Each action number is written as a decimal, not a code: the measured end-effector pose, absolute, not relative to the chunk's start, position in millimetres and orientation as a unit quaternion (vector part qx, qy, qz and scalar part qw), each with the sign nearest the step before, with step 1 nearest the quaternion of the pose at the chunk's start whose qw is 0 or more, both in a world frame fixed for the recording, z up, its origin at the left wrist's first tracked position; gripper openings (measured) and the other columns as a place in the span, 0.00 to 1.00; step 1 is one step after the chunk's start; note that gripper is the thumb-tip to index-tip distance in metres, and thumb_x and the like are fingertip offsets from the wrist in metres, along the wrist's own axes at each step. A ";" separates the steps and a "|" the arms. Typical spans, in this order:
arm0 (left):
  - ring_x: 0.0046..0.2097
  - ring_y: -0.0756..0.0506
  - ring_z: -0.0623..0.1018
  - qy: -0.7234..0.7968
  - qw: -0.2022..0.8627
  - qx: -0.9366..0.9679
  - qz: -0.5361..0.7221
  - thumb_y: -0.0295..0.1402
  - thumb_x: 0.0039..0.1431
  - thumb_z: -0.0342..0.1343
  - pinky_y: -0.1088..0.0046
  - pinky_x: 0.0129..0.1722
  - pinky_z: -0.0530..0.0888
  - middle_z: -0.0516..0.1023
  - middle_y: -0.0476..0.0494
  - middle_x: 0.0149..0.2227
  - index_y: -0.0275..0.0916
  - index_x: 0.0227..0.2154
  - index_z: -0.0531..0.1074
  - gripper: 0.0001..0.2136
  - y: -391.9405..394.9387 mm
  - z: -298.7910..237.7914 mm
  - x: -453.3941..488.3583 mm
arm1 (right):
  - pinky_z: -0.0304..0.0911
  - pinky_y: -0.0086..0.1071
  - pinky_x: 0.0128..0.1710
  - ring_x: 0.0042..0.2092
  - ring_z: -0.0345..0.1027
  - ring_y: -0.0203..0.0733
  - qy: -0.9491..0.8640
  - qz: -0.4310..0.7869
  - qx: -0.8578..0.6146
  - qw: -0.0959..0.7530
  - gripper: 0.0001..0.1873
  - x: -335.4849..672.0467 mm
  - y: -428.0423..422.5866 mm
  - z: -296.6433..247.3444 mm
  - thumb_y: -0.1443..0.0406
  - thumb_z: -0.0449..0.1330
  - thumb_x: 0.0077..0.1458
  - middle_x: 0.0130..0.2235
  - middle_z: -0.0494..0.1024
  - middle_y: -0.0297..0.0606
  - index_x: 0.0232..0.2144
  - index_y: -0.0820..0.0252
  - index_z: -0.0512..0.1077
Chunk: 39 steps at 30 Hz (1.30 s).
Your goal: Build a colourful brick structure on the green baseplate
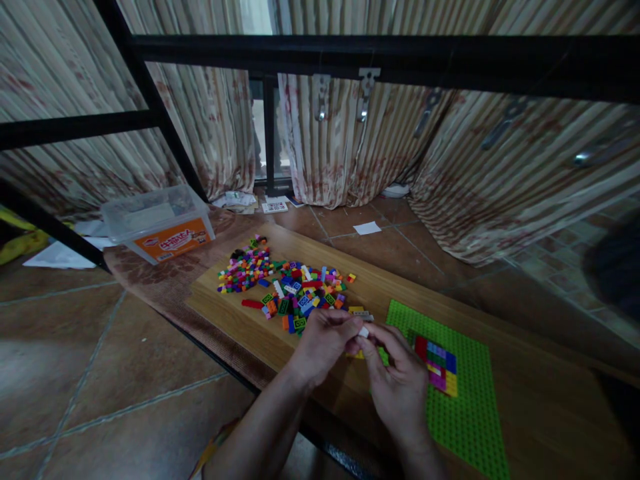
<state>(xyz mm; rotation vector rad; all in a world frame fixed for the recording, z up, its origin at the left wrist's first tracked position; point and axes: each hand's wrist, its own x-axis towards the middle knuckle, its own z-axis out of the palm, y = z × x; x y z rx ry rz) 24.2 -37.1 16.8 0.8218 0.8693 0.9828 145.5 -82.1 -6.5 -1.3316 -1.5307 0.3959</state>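
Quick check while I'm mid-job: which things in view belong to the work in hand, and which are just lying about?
Apparently in use:
white piece, between the left hand and right hand
loose bricks
green baseplate
joined bricks on it

Apparently just lying about:
white paper on the floor
printed card near the curtains

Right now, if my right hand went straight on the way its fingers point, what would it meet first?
Your right hand would first press on the small white piece at its fingertips, then probably the left hand just beyond, though depth there is hard to judge.
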 end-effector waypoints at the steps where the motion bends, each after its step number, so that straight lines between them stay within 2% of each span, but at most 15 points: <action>1: 0.20 0.54 0.64 0.388 0.720 0.365 0.445 0.43 0.45 0.66 0.76 0.22 0.63 0.68 0.49 0.17 0.32 0.20 0.76 0.16 -37.3 16.6 23.9 | 0.67 0.34 0.41 0.40 0.72 0.40 -0.637 0.160 -0.552 0.514 0.07 145.2 -82.0 -6.4 0.64 0.57 0.59 0.39 0.77 0.37 0.39 0.54 0.74; 10: 0.20 0.54 0.67 0.367 0.755 0.325 0.436 0.42 0.44 0.68 0.77 0.23 0.67 0.72 0.46 0.19 0.31 0.23 0.78 0.16 -37.6 15.8 20.4 | 0.68 0.34 0.41 0.41 0.73 0.41 -0.622 0.165 -0.547 0.536 0.09 145.5 -83.3 -6.1 0.65 0.58 0.59 0.40 0.78 0.38 0.41 0.54 0.75; 14: 0.21 0.54 0.70 0.368 0.766 0.298 0.434 0.42 0.42 0.69 0.77 0.25 0.70 0.74 0.45 0.22 0.31 0.26 0.78 0.17 -37.9 13.0 22.1 | 0.68 0.34 0.41 0.41 0.73 0.40 -0.591 0.204 -0.551 0.553 0.09 145.5 -82.4 -7.6 0.64 0.59 0.58 0.40 0.78 0.38 0.41 0.55 0.76; 20: 0.25 0.53 0.73 0.381 0.772 0.264 0.435 0.42 0.44 0.69 0.77 0.28 0.73 0.76 0.44 0.26 0.31 0.29 0.77 0.17 -35.4 16.7 21.3 | 0.69 0.34 0.39 0.38 0.72 0.39 -0.482 0.253 -0.567 0.618 0.12 151.8 -78.4 -13.1 0.61 0.62 0.54 0.40 0.79 0.38 0.41 0.56 0.75; 22: 0.26 0.52 0.74 0.379 0.774 0.268 0.430 0.42 0.44 0.68 0.77 0.28 0.72 0.76 0.44 0.26 0.31 0.30 0.77 0.17 -33.6 17.7 19.0 | 0.68 0.34 0.39 0.39 0.72 0.40 -0.505 0.233 -0.585 0.590 0.12 159.3 -78.1 -14.8 0.60 0.62 0.54 0.40 0.78 0.38 0.40 0.56 0.75; 25: 0.26 0.52 0.74 0.392 0.765 0.270 0.434 0.42 0.44 0.68 0.78 0.28 0.72 0.76 0.44 0.25 0.31 0.31 0.77 0.18 -31.3 18.0 15.1 | 0.66 0.35 0.38 0.38 0.72 0.42 -0.584 0.178 -0.644 0.461 0.10 170.4 -78.2 -19.1 0.59 0.59 0.56 0.37 0.78 0.39 0.37 0.57 0.76; 27: 0.26 0.53 0.74 0.407 0.750 0.274 0.443 0.42 0.45 0.68 0.78 0.28 0.72 0.76 0.45 0.25 0.32 0.31 0.77 0.17 -30.2 17.8 13.1 | 0.65 0.35 0.37 0.37 0.72 0.43 -0.619 0.148 -0.677 0.371 0.10 174.3 -78.2 -23.5 0.61 0.57 0.57 0.35 0.77 0.39 0.35 0.58 0.76; 30: 0.26 0.53 0.74 0.414 0.739 0.284 0.450 0.42 0.45 0.68 0.79 0.29 0.72 0.76 0.46 0.25 0.32 0.31 0.77 0.17 -29.4 17.3 11.5 | 0.64 0.36 0.38 0.36 0.72 0.44 -0.647 0.123 -0.693 0.293 0.11 173.4 -77.5 -29.1 0.66 0.53 0.57 0.35 0.77 0.41 0.36 0.60 0.75; 33: 0.27 0.53 0.74 0.414 0.737 0.297 0.445 0.42 0.46 0.67 0.79 0.30 0.72 0.76 0.46 0.26 0.32 0.31 0.78 0.16 -29.7 16.7 11.6 | 0.64 0.36 0.38 0.37 0.72 0.44 -0.664 0.112 -0.691 0.262 0.13 169.8 -76.4 -30.6 0.68 0.51 0.57 0.36 0.77 0.42 0.37 0.61 0.75; 39: 0.29 0.52 0.75 0.408 0.745 0.299 0.435 0.38 0.44 0.68 0.76 0.34 0.73 0.78 0.45 0.30 0.33 0.32 0.78 0.15 -30.6 17.7 12.6 | 0.65 0.36 0.40 0.38 0.73 0.45 -0.662 0.150 -0.685 0.266 0.15 169.3 -75.3 -30.4 0.70 0.53 0.54 0.38 0.77 0.41 0.42 0.62 0.75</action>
